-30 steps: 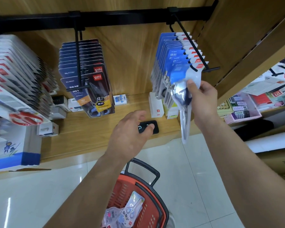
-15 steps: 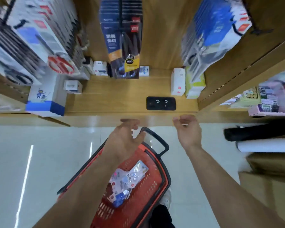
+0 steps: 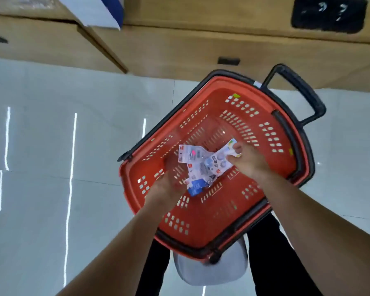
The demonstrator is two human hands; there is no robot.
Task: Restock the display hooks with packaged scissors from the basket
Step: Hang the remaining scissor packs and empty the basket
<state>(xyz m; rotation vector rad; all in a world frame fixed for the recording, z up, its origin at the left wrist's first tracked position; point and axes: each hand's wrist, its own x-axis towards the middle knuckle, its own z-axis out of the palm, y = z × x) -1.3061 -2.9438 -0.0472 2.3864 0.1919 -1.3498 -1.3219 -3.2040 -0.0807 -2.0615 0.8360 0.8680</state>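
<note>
Head view: red basket [image 3: 295,133] sits on the floor. Right hand [image 3: 247,160] pinches a scissors pack [image 3: 219,164] at its 3 o'clock edge. Other packs [image 3: 191,154] lie mid-basket. Left hand [image 3: 169,182] sits at their 8 o'clock, blurred; can't tell its fingers.

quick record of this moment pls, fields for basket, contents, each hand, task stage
basket: red basket with a black handle, in front of the wooden shelf base
contents: small pile of scissor packs at the bottom
right hand: inside the basket, pinches the edge of a white pack
left hand: inside the basket beside the pile, motion-blurred, grip unclear
stage: picking up a pack, none lifted out yet
</note>
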